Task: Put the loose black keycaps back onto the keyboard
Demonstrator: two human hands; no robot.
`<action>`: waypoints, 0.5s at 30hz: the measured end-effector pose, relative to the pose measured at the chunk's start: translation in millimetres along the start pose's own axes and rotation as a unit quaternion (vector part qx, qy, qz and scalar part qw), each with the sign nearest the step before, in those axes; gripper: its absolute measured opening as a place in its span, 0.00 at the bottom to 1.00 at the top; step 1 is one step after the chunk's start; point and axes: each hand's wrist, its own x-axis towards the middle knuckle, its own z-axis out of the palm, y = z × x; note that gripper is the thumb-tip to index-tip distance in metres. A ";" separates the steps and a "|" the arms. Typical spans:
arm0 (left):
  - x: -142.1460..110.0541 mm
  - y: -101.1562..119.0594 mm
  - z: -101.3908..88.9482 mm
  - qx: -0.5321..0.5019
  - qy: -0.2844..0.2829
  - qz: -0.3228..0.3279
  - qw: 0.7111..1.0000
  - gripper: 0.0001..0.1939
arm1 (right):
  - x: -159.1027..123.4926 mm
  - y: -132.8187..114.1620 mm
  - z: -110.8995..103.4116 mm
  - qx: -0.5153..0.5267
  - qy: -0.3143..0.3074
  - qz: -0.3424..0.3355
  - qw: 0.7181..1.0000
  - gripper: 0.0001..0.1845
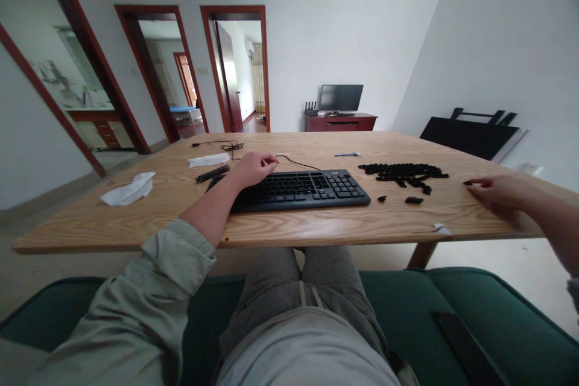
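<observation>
The left hand (254, 170) is curled shut by the black keyboard (301, 192), which has many keys on it. A heap of loose keys (402, 172) lies left of the right hand's (500, 193) fingers (477, 189), which reach a small key (467, 182); I cannot tell if they grip it.

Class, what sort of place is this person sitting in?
Probably a living room in a home: the person sits on a green sofa, a television stands on a red cabinet, and doorways open onto other rooms.
</observation>
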 end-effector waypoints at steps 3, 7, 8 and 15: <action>-0.6 0.2 -0.2 0.005 -0.003 -0.006 1.000 0.15 | -1.5 -4.0 10.2 -0.023 -0.024 0.024 0.999 0.24; -0.8 0.5 0.0 0.016 -0.001 -0.009 1.000 0.15 | 26.1 20.3 21.3 -0.063 -0.146 0.092 0.983 0.15; -0.8 0.6 0.2 0.017 -0.001 -0.010 1.000 0.16 | 34.0 27.6 23.0 -0.069 -0.188 0.106 0.974 0.14; 0.0 -0.1 0.8 0.007 -0.001 -0.002 1.000 0.16 | 32.7 -23.8 9.4 0.224 -0.156 0.113 0.955 0.04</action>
